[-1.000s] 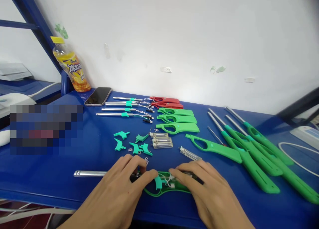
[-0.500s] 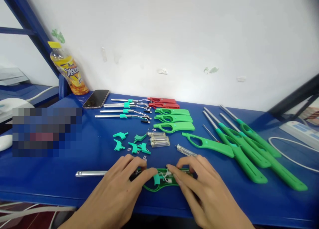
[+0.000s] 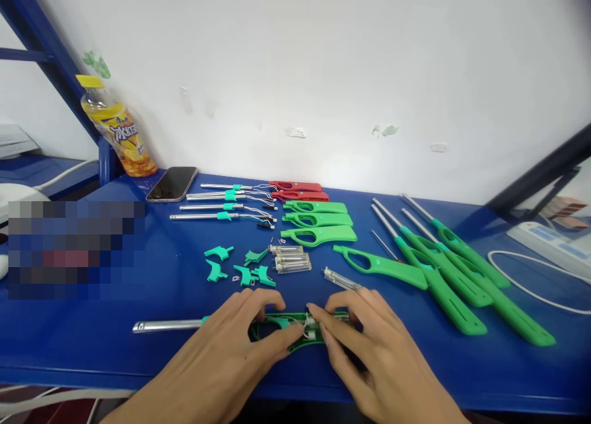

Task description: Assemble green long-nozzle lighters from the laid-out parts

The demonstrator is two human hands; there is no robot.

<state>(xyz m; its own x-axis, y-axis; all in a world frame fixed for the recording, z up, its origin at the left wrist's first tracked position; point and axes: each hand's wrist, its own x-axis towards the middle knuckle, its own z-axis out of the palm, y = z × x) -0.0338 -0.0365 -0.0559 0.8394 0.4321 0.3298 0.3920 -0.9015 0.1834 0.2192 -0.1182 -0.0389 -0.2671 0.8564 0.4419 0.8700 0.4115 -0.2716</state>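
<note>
An open green lighter half-shell (image 3: pixel 295 332) with a long metal tube (image 3: pixel 166 326) lies on the blue table (image 3: pixel 138 362) near the front edge. Inside it I see white wires and a teal trigger piece. My left hand (image 3: pixel 231 356) pinches the shell's left part between thumb and fingers. My right hand (image 3: pixel 373 356) presses its fingertips on the shell's right part, covering it. Just behind lie several teal triggers (image 3: pixel 237 267), clear gas tanks (image 3: pixel 290 261) and one loose tank (image 3: pixel 341 280).
Further back lie metal tubes with wires (image 3: pixel 221 205), red shells (image 3: pixel 300 191), green shells (image 3: pixel 318 221), and assembled green lighters (image 3: pixel 452 264) at right. A phone (image 3: pixel 172 184) and drink bottle (image 3: pixel 115 125) stand at back left. A power strip (image 3: pixel 549 242) and white cable sit at far right.
My hands have closed in on the shell and drawn nearer each other; the left hand's thumb now covers the teal trigger piece. The view has shifted slightly right.
</note>
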